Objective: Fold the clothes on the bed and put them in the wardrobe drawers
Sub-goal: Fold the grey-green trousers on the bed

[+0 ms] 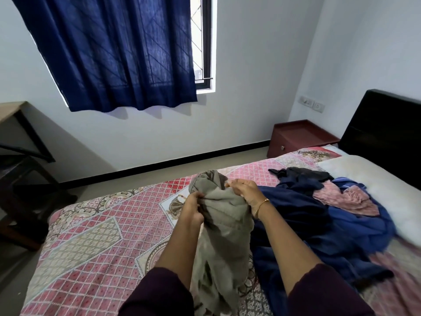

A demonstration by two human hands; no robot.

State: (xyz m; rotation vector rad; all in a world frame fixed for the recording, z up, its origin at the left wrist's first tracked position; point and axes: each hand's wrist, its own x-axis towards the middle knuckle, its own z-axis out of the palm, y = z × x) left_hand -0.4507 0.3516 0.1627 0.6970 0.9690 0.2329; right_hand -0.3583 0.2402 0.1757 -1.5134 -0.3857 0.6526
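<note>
A crumpled grey-olive garment (224, 226) hangs lifted above the bed (95, 242), which has a pink patterned cover. My left hand (193, 207) grips its bunched left edge. My right hand (246, 190), with a gold bangle on the wrist, grips its top right edge. To the right on the bed lies a heap of clothes: dark blue fabric (319, 226), a pink piece (346, 198) and a black piece (300, 173).
A white pillow (376, 179) lies against the black headboard (387, 133). A dark red bedside cabinet (298, 137) stands beyond the bed. A wooden desk (13, 133) is at the left. A blue curtain (109, 51) covers the window.
</note>
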